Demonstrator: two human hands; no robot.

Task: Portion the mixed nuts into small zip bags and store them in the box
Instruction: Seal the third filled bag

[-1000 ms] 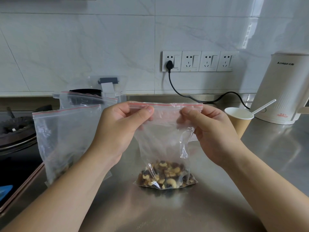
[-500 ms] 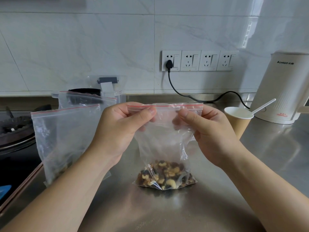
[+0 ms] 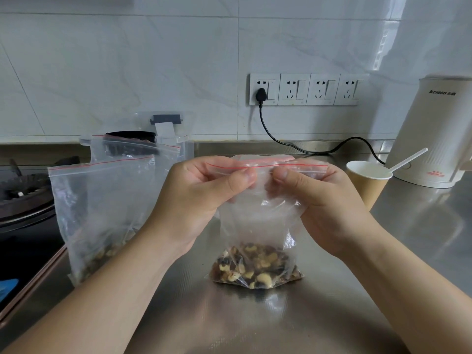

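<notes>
From my head camera, my left hand (image 3: 201, 198) and right hand (image 3: 324, 200) both pinch the red-lined top of the small zip bag (image 3: 258, 226), thumbs nearly meeting. Its mixed nuts (image 3: 255, 267) sit at the bottom, resting upright on the steel counter (image 3: 332, 315).

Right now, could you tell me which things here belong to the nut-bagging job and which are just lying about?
Job:
small clear zip bag of mixed nuts, pinched by left hand and right hand
larger clear zip bag
clear plastic box

Lying about:
brown paper cup with white spoon
white kettle
</notes>
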